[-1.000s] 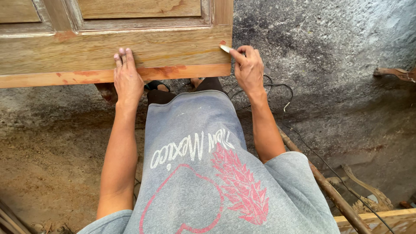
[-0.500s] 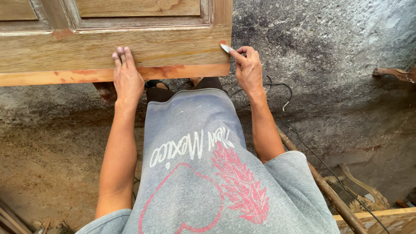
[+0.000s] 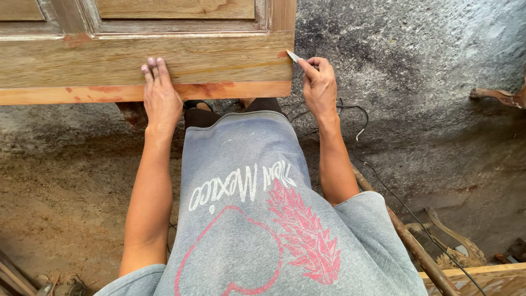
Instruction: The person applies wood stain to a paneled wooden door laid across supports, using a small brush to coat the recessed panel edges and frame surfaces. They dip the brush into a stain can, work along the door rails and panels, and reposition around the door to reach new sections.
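The right hand (image 3: 320, 85) pinches a small flat blade (image 3: 293, 56) between thumb and fingertips, its tip touching the right corner of the wooden door (image 3: 164, 63), which lies flat across the top of the view; the left hand (image 3: 160, 96) lies open and flat, fingers pressed on the door's bottom rail and holding nothing. With so thin a pinch on so little blade, a hard push could make the tip skid off the corner and gouge the wood or nick a finger. The black cable (image 3: 356, 129) trailing on the dusty floor (image 3: 438, 82) by the right forearm could snag it.
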